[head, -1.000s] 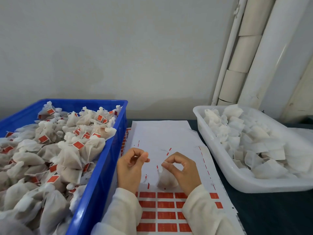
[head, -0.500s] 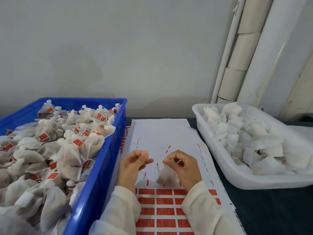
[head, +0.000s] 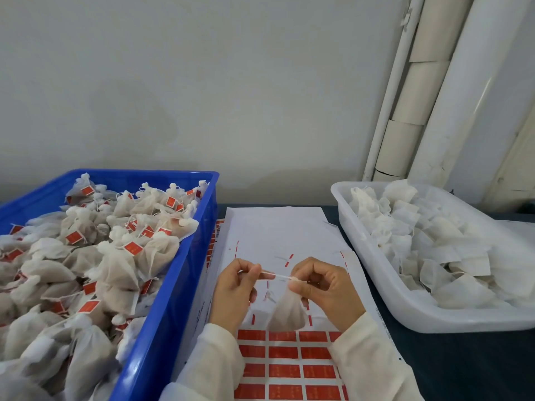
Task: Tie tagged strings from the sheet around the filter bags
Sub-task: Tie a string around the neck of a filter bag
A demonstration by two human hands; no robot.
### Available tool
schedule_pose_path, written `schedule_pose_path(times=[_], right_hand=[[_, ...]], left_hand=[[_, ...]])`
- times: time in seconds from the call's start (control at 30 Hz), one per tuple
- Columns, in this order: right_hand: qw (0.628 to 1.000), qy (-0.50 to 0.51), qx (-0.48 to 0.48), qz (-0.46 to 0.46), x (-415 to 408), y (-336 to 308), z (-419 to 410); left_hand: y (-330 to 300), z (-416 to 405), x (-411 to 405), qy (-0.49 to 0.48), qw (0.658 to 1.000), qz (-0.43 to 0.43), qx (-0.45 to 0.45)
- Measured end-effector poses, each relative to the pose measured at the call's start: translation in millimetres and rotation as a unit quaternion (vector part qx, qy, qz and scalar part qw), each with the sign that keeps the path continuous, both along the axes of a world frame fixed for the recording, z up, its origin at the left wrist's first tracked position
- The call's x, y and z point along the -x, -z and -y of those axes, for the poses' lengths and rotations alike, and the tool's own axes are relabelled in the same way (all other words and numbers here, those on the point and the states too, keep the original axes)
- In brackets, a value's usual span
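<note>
A white filter bag [head: 286, 312] hangs over the tag sheet [head: 278, 235], its gathered neck pinched by my right hand [head: 324, 290]. A thin white string [head: 276, 275] runs taut from that neck to my left hand [head: 234, 293], which pinches its other end between thumb and forefinger. The sheet's near part carries rows of red tags [head: 283, 354]; its far part is bare white with a few red slivers left.
A blue crate [head: 170, 299] at the left is heaped with tied bags bearing red tags. A white tub [head: 382, 287] at the right holds untied filter bags. White pipes and cardboard tubes [head: 414, 91] lean in the back right corner.
My hands have drawn apart a little, and the string between them now shows stretched tight. The bag has lifted slightly with my right hand.
</note>
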State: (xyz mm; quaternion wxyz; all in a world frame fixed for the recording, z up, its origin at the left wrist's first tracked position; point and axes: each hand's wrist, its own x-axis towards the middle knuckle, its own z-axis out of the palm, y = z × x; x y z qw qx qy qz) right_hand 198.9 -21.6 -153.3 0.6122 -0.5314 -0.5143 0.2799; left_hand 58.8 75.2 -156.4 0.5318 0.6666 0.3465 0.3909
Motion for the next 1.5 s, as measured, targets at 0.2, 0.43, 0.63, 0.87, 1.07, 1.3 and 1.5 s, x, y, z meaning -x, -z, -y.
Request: schedule_pose_path(times=[0.2,0.43,0.63,0.87,1.07,1.3,1.5], right_hand=[[0.997,-0.057,-0.051,-0.010,13.4,-2.0,-1.1],[0.998,0.047,-0.033,0.001,17.7,4.7,-5.8],[0.991,0.129,-0.026,-0.016,18.9,3.6,-6.3],[0.989,0.149,-0.022,-0.001,15.1,1.3,-3.7],[0.984,0.158,0.050,0.070,16.0,4.0,-1.9],[0.939,0.127,0.111,0.300,17.3,-1.1,-0.9],[0.845,0.115,-0.005,0.523,18.4,-6.3,3.3]], left_hand=[[6.9,7.3,-11.2,0.053,0.998,0.000,0.045],[11.8,19.1,-5.3,-0.071,0.992,-0.030,-0.102],[11.1,29.5,-11.3,0.123,0.991,-0.006,-0.060],[16.2,22.6,-9.1,0.032,0.995,-0.036,-0.082],[11.0,20.9,-9.3,0.062,0.994,0.070,-0.049],[18.4,17.9,-9.8,0.018,0.996,0.079,-0.025],[27.7,19.3,-11.1,0.006,0.988,-0.078,-0.134]])
